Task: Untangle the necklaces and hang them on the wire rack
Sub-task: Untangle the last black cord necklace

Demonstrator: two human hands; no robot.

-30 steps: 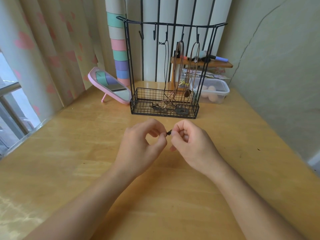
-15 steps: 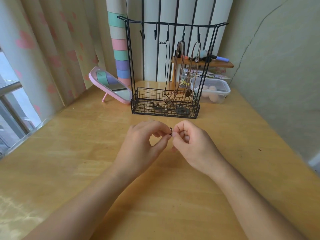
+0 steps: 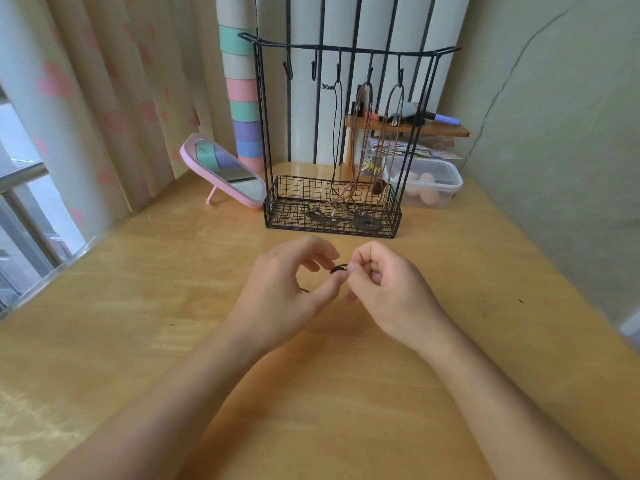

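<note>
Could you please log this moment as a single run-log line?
left hand: pinching black cord | right hand: pinching same cord | wire rack: three necklaces hung | table: hands above

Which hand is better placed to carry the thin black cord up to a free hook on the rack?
Probably the left hand. The free hooks sit at the left end of the black wire rack, on its side. The right hand also pinches the thin black cord.

A wooden table (image 3: 450, 341) meets a pale green wall (image 3: 561, 140); heart-print curtains (image 3: 86, 98) flank a daylit window (image 3: 20, 209) at left
</note>
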